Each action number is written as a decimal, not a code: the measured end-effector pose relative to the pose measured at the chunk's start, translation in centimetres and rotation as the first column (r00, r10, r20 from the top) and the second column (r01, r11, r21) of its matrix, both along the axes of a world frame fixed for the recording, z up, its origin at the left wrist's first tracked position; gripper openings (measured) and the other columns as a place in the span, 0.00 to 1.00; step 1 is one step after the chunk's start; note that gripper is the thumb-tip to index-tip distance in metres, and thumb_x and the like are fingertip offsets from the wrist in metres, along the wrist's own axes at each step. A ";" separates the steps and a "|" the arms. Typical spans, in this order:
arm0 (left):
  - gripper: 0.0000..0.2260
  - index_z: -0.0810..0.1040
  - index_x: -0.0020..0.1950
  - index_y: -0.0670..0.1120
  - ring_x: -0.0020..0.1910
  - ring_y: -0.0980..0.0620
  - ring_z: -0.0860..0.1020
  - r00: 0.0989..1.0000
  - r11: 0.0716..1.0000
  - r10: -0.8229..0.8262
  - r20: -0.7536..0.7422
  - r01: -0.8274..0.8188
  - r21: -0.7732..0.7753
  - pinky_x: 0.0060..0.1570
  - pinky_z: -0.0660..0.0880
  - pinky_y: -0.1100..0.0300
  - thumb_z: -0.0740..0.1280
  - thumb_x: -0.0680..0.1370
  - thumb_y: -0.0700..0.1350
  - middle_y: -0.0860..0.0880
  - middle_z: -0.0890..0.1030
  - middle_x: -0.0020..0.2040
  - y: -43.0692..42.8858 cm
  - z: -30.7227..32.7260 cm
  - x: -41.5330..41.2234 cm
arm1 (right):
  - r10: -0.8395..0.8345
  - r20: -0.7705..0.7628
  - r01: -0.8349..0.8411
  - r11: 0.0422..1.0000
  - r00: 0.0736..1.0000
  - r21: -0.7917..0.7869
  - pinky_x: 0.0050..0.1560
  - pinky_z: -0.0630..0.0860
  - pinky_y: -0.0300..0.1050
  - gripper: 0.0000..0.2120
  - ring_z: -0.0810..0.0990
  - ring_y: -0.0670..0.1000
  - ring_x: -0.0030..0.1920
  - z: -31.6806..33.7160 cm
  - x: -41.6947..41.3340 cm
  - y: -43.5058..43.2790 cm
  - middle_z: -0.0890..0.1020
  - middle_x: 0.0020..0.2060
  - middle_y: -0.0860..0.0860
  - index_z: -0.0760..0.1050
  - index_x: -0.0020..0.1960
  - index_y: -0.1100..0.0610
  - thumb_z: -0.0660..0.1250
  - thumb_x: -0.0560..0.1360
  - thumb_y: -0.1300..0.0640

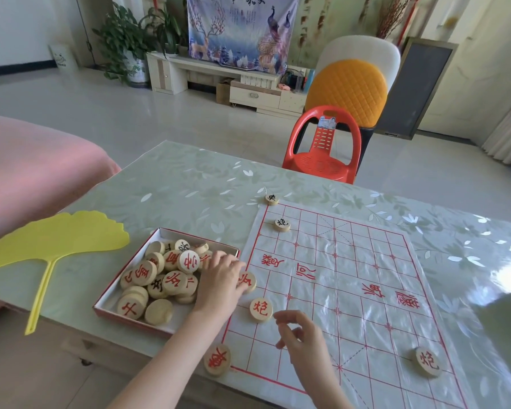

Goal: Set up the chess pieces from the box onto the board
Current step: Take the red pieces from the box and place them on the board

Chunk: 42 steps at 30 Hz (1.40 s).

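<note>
A red-rimmed box [109, 296] on the left holds several round wooden chess pieces [171, 273] marked in red or black. The plastic sheet board [345, 287] with red grid lines lies to its right. My left hand [222, 281] rests at the box's right edge, its fingers on a red-marked piece [250, 280] at the board's left edge. My right hand [301, 338] hovers over the near left of the board, fingers curled and apart, holding nothing. On the board sit red pieces [261, 309], [217, 360], [427, 361] and black pieces [271, 198], [282, 224].
A yellow leaf-shaped fan [56, 243] lies left of the box on the green-patterned table [189, 187]. A red plastic chair [325, 146] stands beyond the table's far edge. A pink-covered seat [27, 166] is at the left.
</note>
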<state>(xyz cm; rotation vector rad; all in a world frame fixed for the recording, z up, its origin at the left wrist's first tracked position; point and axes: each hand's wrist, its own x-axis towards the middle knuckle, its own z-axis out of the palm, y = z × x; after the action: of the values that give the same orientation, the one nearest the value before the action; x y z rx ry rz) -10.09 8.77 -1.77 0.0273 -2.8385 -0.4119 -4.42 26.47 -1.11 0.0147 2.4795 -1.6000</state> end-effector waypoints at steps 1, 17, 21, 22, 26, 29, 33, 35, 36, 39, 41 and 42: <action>0.14 0.79 0.54 0.49 0.57 0.46 0.73 0.997 0.999 0.028 -0.067 -0.027 0.024 0.55 0.69 0.51 0.72 0.69 0.48 0.51 0.80 0.52 -0.9 0.1 0.3 | 0.000 0.001 0.000 1.000 1.000 -0.015 0.27 0.67 0.32 0.10 0.79 0.43 0.31 0.2 -0.1 -0.4 0.80 0.47 0.46 0.76 0.45 0.51 0.61 0.76 0.64; 0.19 0.77 0.56 0.50 0.55 0.45 0.74 0.984 0.980 0.177 0.030 -0.179 0.090 0.54 0.66 0.56 0.73 0.66 0.48 0.48 0.78 0.53 -9.2 -0.1 0.5 | 0.083 0.017 -0.082 0.996 0.996 -0.025 0.27 0.68 0.32 0.10 0.79 0.43 0.32 0.6 0.7 -4.0 0.80 0.44 0.48 0.76 0.46 0.53 0.60 0.75 0.65; 0.10 0.78 0.46 0.47 0.45 0.48 0.77 0.972 0.892 0.235 0.008 -0.219 0.395 0.42 0.68 0.58 0.74 0.67 0.44 0.50 0.80 0.43 -9.2 0.4 1.2 | 0.090 0.002 -0.090 0.996 0.996 -0.012 0.30 0.71 0.32 0.10 0.79 0.43 0.33 0.7 -0.2 -5.2 0.80 0.44 0.48 0.76 0.47 0.53 0.60 0.76 0.65; 0.09 0.77 0.45 0.48 0.43 0.49 0.78 0.965 0.829 0.261 0.019 -0.235 0.508 0.41 0.70 0.58 0.74 0.68 0.44 0.51 0.80 0.41 -9.3 0.5 1.5 | 0.098 -0.006 -0.098 0.995 0.995 0.005 0.32 0.72 0.32 0.09 0.79 0.44 0.36 0.7 -0.5 -5.7 0.80 0.44 0.47 0.76 0.48 0.52 0.60 0.76 0.64; 0.11 0.74 0.50 0.50 0.44 0.48 0.79 0.916 0.604 0.400 -0.047 -0.225 0.765 0.46 0.75 0.53 0.71 0.71 0.42 0.49 0.80 0.45 -10.4 1.2 3.5 | 0.216 -0.121 -0.194 0.966 0.969 0.173 0.46 0.72 0.35 0.12 0.75 0.43 0.47 0.5 -2.1 -8.3 0.78 0.47 0.44 0.76 0.52 0.48 0.61 0.75 0.63; 0.12 0.74 0.53 0.56 0.45 0.46 0.81 0.931 0.397 0.365 -0.005 -0.151 0.905 0.43 0.80 0.52 0.66 0.75 0.40 0.45 0.79 0.52 -11.3 1.9 4.8 | 0.344 -0.244 -0.227 0.886 0.907 0.405 0.60 0.65 0.42 0.16 0.67 0.48 0.60 0.0 -3.9 -10.6 0.75 0.57 0.46 0.72 0.63 0.50 0.59 0.76 0.60; 0.09 0.76 0.55 0.42 0.45 0.50 0.79 0.957 0.221 0.286 0.056 -0.122 0.967 0.35 0.80 0.65 0.63 0.76 0.34 0.40 0.78 0.55 -11.2 2.6 6.1 | 0.463 -0.179 -0.255 0.725 0.868 0.640 0.65 0.58 0.48 0.21 0.62 0.55 0.64 -1.0 -5.4 -12.4 0.72 0.61 0.51 0.67 0.67 0.53 0.58 0.75 0.61; 0.10 0.77 0.55 0.42 0.45 0.49 0.80 0.958 0.198 0.268 0.100 -0.156 0.968 0.35 0.80 0.65 0.67 0.74 0.35 0.40 0.78 0.55 -11.1 2.1 6.7 | 0.475 -0.187 -0.229 0.686 0.860 0.691 0.63 0.56 0.47 0.19 0.62 0.55 0.63 -1.4 -5.5 -12.7 0.72 0.60 0.51 0.69 0.65 0.53 0.59 0.74 0.60; 0.12 0.78 0.54 0.45 0.46 0.49 0.80 0.959 0.211 0.255 0.122 -0.178 0.961 0.39 0.81 0.62 0.71 0.71 0.37 0.42 0.80 0.55 -10.9 1.8 7.0 | 0.452 -0.205 -0.216 0.715 0.868 0.665 0.61 0.56 0.47 0.17 0.62 0.54 0.62 -1.5 -5.5 -12.7 0.73 0.59 0.50 0.70 0.63 0.53 0.59 0.74 0.60; 0.20 0.78 0.49 0.56 0.51 0.51 0.80 0.953 0.365 0.230 0.197 -0.273 0.890 0.54 0.77 0.53 0.78 0.60 0.45 0.50 0.81 0.52 -10.4 1.6 7.6 | 0.265 -0.222 -0.170 0.913 0.938 0.371 0.55 0.61 0.45 0.10 0.66 0.50 0.53 -1.2 -5.0 -12.3 0.76 0.51 0.49 0.74 0.54 0.54 0.65 0.73 0.57; 0.21 0.77 0.48 0.58 0.52 0.52 0.79 0.958 0.400 0.182 0.221 -0.277 0.874 0.56 0.76 0.53 0.78 0.59 0.46 0.53 0.81 0.51 -9.3 1.6 8.1 | 0.147 -0.176 -0.127 0.985 0.973 0.120 0.50 0.71 0.44 0.08 0.73 0.49 0.48 -0.6 -4.4 -11.1 0.77 0.47 0.49 0.74 0.50 0.54 0.68 0.72 0.58; 0.22 0.77 0.49 0.57 0.51 0.53 0.80 0.961 0.412 0.156 0.227 -0.273 0.869 0.56 0.76 0.53 0.78 0.57 0.49 0.53 0.81 0.51 -8.6 1.7 8.2 | 0.105 -0.152 -0.101 0.994 0.983 0.032 0.47 0.75 0.47 0.07 0.76 0.50 0.45 -0.3 -4.0 -10.1 0.78 0.46 0.50 0.73 0.49 0.53 0.68 0.72 0.59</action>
<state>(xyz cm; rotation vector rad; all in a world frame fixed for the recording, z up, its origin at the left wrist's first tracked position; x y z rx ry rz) -1.85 0.17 -0.11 0.6391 -2.2627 -1.8550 -8.46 16.36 -1.36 -0.2386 2.5660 -1.5831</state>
